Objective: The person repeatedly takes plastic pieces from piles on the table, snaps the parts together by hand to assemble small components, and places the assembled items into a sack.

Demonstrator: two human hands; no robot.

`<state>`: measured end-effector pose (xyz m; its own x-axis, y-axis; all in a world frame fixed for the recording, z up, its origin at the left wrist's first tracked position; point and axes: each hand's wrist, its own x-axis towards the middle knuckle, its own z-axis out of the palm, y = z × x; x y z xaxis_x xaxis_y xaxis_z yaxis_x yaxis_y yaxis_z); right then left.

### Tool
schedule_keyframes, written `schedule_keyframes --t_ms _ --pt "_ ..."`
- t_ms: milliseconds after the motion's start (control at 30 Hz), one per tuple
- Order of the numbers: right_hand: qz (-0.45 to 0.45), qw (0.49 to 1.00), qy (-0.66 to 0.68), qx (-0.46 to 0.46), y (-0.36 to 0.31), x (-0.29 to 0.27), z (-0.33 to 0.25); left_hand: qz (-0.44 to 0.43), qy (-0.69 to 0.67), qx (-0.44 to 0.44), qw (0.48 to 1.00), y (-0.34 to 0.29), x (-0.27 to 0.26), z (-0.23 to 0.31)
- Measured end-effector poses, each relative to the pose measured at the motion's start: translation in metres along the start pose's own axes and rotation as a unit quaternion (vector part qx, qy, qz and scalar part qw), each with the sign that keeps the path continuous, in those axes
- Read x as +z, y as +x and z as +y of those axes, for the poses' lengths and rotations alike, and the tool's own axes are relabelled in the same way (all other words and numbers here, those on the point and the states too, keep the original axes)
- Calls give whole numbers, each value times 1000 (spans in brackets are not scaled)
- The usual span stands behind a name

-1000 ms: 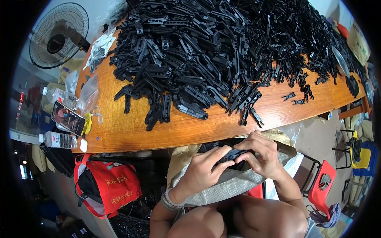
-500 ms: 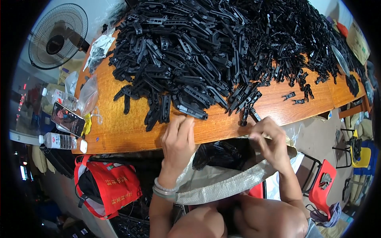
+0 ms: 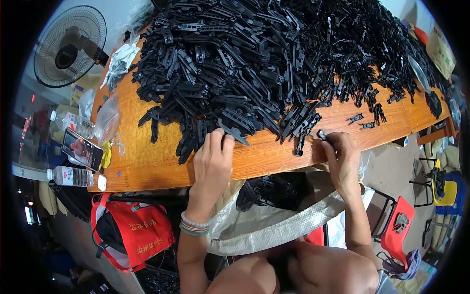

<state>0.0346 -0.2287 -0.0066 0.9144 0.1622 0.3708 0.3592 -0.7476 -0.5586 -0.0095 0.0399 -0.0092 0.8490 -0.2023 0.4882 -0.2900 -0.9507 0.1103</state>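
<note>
Fingers of the left hand curl down close together onto the near side of a long black part at the front of the worktop; the hand hides the thumb, so I can't make out whether they are clamped on it or merely touching. At three o'clock from there, the right hand has thumb and forefinger nearly together, pinched on a small black part whose pale end sticks out toward ten o'clock.

A second ago both hands met over the sack with a dark piece between them; now that piece is out of the fingers, the hands are well apart, and each is at a separate part. My reading is that the work has come round to picking up.

Farther out, at twelve o'clock from the left hand, rises a heap of long parts; at twelve from the right, a heap of smaller parts. At six o'clock, between the forearms, the sack gapes over black things. From the left hand, a phone leans at nine, a fan stands at ten, and a red bag sits between seven and eight.
</note>
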Motion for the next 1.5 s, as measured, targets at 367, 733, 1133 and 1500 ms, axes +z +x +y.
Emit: schedule_keyframes --t_ms 367,733,1133,1500 --pt "-169 935 312 30 -13 -2 -29 -24 -64 -41 997 -14 -11 20" --pt "-264 894 360 -42 -21 11 -43 -8 -479 -285 831 -18 -10 51" --pt "-158 917 338 -143 -21 9 -39 -85 -733 -350 577 -18 -14 64" --pt "-126 925 340 -111 -33 10 -38 -35 -435 -137 889 -22 -20 78"
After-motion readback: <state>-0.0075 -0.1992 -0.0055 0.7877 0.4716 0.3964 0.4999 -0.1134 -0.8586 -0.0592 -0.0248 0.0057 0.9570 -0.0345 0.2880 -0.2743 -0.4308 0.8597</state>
